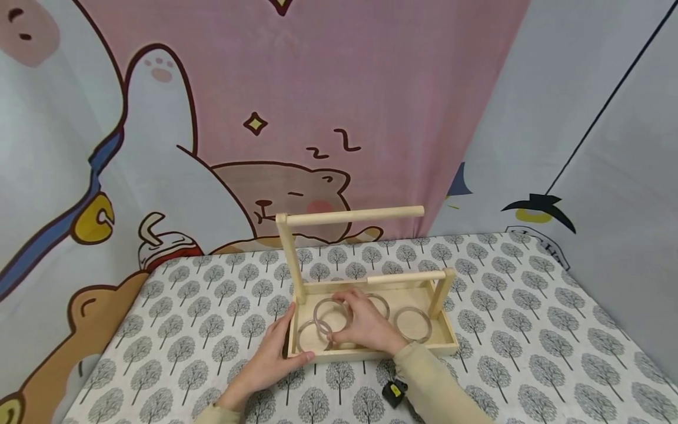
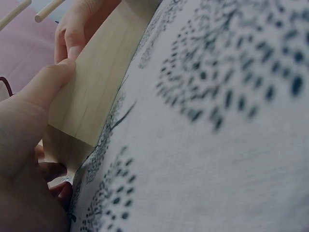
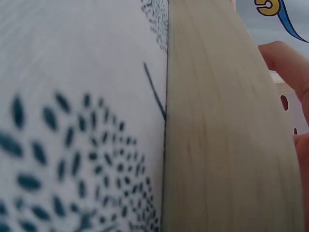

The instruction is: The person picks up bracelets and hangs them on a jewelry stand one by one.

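A shallow wooden tray (image 1: 436, 352) has a tall post with a long dowel (image 1: 355, 216) at its left end and a shorter post with a lower dowel (image 1: 405, 277) at its right. My left hand (image 1: 272, 358) grips the tray's front left corner, thumb on the front wall and fingers along the left side. Inside the tray, my right hand (image 1: 365, 323) pinches a translucent ring (image 1: 315, 318), tilted up and overlapping another ring (image 1: 299, 340). One more ring (image 1: 388, 307) is partly hidden behind the right hand, and a further ring (image 1: 429, 327) lies at the tray's right end.
The tray stands on a cloth printed with trees (image 1: 508, 347). A small black object with a yellow mark (image 1: 393, 393) is by my right sleeve, in front of the tray. Behind the table hangs a cartoon curtain (image 1: 328, 76). Both dowels extend above the tray, each with one free end.
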The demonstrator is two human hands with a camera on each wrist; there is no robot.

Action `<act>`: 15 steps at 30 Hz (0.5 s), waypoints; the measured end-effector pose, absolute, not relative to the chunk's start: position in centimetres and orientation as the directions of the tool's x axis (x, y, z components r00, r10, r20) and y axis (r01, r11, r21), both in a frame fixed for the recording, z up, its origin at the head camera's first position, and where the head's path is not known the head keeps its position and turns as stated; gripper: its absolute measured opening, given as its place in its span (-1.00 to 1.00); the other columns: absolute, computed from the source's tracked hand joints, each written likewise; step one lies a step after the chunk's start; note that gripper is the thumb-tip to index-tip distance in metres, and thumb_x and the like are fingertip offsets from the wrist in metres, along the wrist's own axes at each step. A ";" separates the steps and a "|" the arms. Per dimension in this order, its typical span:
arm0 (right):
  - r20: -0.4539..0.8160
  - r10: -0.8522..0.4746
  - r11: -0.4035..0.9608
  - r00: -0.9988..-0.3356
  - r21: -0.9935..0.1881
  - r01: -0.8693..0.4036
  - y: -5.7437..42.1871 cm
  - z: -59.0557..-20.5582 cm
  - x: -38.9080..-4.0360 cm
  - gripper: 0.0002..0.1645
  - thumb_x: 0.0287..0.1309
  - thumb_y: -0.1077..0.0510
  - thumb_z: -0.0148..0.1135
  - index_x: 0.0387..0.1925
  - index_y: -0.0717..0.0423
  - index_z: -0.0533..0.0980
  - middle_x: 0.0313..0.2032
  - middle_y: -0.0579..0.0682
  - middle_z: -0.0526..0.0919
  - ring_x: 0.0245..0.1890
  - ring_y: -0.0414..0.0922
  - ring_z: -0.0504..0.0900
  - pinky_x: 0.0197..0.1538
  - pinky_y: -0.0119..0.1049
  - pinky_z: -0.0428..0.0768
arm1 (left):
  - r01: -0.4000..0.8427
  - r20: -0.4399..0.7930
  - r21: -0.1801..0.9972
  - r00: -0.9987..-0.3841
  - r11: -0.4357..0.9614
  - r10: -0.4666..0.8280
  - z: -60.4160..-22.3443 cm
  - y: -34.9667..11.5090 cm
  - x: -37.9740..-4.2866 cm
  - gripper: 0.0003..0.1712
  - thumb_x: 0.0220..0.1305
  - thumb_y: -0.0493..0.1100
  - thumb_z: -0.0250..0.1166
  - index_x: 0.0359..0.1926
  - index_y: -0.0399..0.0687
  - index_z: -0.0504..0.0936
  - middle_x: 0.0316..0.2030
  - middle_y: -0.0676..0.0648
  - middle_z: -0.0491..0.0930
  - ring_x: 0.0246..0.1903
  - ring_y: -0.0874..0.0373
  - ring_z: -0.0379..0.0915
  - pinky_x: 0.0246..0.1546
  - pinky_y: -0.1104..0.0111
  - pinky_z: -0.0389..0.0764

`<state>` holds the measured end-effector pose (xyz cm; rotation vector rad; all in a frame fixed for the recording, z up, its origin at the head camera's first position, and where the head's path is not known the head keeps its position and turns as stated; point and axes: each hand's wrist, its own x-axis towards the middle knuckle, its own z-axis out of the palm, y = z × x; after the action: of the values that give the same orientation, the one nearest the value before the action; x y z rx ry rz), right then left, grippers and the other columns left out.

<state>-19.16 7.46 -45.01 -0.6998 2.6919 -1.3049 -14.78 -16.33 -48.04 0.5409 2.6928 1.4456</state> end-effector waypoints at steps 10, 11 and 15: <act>0.143 -0.468 0.495 -0.872 -0.775 -0.393 7.6 -44.8 -18.9 -0.03 -0.29 0.07 0.60 0.24 0.18 0.39 -0.07 0.06 0.48 -0.18 -0.08 0.44 -0.23 -0.28 0.52 | 0.275 0.118 0.820 -0.939 0.502 0.323 -48.2 -16.4 -14.9 0.25 0.03 0.14 0.46 0.53 -0.09 -0.13 0.43 -0.26 0.03 0.35 -0.26 -0.04 0.17 -0.32 0.11; 0.144 -0.470 0.486 -0.871 -0.781 -0.392 7.6 -44.7 -18.9 -0.03 -0.28 0.07 0.59 0.25 0.18 0.39 -0.06 0.06 0.48 -0.17 -0.08 0.45 -0.22 -0.27 0.53 | 0.276 0.119 0.818 -0.939 0.504 0.322 -48.2 -16.4 -14.9 0.25 0.03 0.14 0.46 0.53 -0.09 -0.13 0.43 -0.27 0.03 0.35 -0.26 -0.04 0.17 -0.33 0.12; 0.162 -0.478 0.462 -0.863 -0.790 -0.404 7.4 -44.3 -18.7 -0.05 -0.25 0.06 0.58 0.25 0.14 0.39 -0.03 0.07 0.49 -0.15 -0.06 0.47 -0.17 -0.21 0.54 | 0.276 0.117 0.814 -0.940 0.510 0.322 -48.1 -16.3 -14.8 0.25 0.03 0.15 0.46 0.53 -0.10 -0.13 0.43 -0.27 0.04 0.35 -0.26 -0.04 0.16 -0.33 0.13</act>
<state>-18.67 7.37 -44.32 -0.7901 2.6143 -1.3776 -14.85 -16.33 -48.14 0.5320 2.6870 1.4348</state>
